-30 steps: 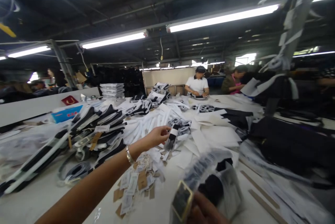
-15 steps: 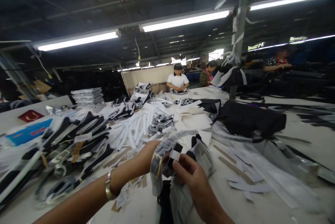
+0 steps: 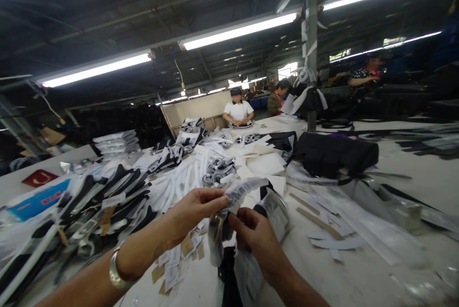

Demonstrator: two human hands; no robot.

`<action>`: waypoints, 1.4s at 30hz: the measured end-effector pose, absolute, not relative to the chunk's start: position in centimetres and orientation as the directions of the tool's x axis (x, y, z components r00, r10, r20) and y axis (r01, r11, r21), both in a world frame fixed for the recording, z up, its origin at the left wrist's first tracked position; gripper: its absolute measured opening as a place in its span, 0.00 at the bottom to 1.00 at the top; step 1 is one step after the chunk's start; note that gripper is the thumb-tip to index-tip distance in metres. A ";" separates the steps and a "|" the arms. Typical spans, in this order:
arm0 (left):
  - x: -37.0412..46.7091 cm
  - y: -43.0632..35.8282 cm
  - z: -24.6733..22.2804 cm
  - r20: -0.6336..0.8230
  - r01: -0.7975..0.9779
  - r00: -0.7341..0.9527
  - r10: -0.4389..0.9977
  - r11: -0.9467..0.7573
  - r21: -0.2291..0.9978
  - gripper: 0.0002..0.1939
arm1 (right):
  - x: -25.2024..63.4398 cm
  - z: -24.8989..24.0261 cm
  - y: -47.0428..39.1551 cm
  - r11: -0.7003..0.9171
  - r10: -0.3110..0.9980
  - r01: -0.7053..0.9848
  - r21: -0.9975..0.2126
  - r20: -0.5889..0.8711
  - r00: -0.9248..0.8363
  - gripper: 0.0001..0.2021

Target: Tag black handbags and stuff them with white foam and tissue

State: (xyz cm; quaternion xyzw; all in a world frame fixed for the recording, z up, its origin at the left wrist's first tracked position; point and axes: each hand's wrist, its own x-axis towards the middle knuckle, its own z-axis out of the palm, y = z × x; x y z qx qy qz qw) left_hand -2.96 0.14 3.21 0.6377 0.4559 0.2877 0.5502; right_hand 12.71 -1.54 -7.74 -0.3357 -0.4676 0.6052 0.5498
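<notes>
A black belt (image 3: 226, 273) with clear plastic wrapping (image 3: 247, 187) is between my hands, low in the centre of the head view. My left hand (image 3: 201, 204), a metal bracelet at its wrist, pinches the wrapped loop from the left. My right hand (image 3: 256, 237) is closed with thumb and fingertips on the dark strap just below that. Its fingers partly hide the strap, and the buckle end is dim and blurred. More plastic-wrapped strap bulges behind the right hand.
Wrapped belts (image 3: 122, 192) are heaped at left, beside a blue packet (image 3: 39, 199). White strips, coiled straps (image 3: 218, 170) and paper sheets (image 3: 267, 162) cover the table's middle. A black bundle (image 3: 337, 154) and plastic sleeves lie right. Several people work beyond.
My left hand has come out from behind the belt's loop and now pinches its wrapping on top. The white band seen by my right fingertips is now hidden. The view has shifted slightly.
</notes>
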 end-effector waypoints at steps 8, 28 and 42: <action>-2.1 0.2 3.1 -0.024 0.287 0.305 0.952 -0.067 0.956 0.23 | 12.9 -6.4 -1.9 0.068 0.976 -0.439 -0.896 0.151 -0.158 0.22; -2.3 -0.5 1.3 -0.248 0.320 0.327 0.912 0.140 0.937 0.22 | 20.4 -10.7 -1.9 0.457 0.860 0.449 -0.768 0.510 -0.003 0.12; -2.9 0.9 0.9 -0.134 0.086 0.145 0.980 0.123 0.989 0.28 | 35.9 -20.7 3.9 -0.209 0.961 0.895 -0.395 0.088 0.263 0.06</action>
